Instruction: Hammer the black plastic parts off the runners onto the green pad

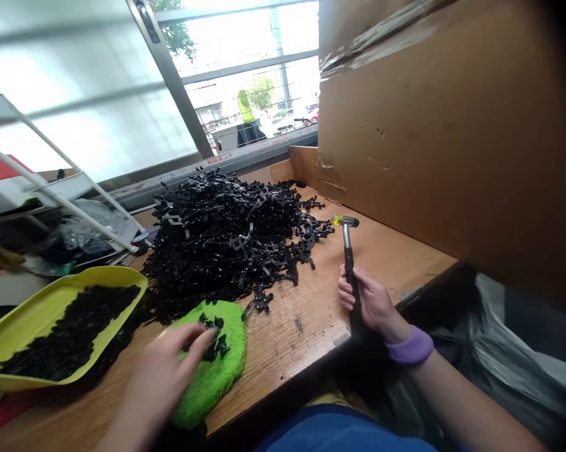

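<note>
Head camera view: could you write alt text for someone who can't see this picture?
A person's right hand grips a small hammer upright at a wooden bench's edge, while the left hand touches small black plastic pieces on a green pad. Behind them lies a large heap of similar black parts, with a yellow tray of black pieces to the left.

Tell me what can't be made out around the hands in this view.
Head view:
The black pieces on the green cloth: the left hand covers some of them.
The hammer handle: the right hand wraps it, and its end is lost in shadow.
The black pile: top pieces hide the inner ones.
The clear bag: the white rack crosses it, and its contents are unclear.
</note>
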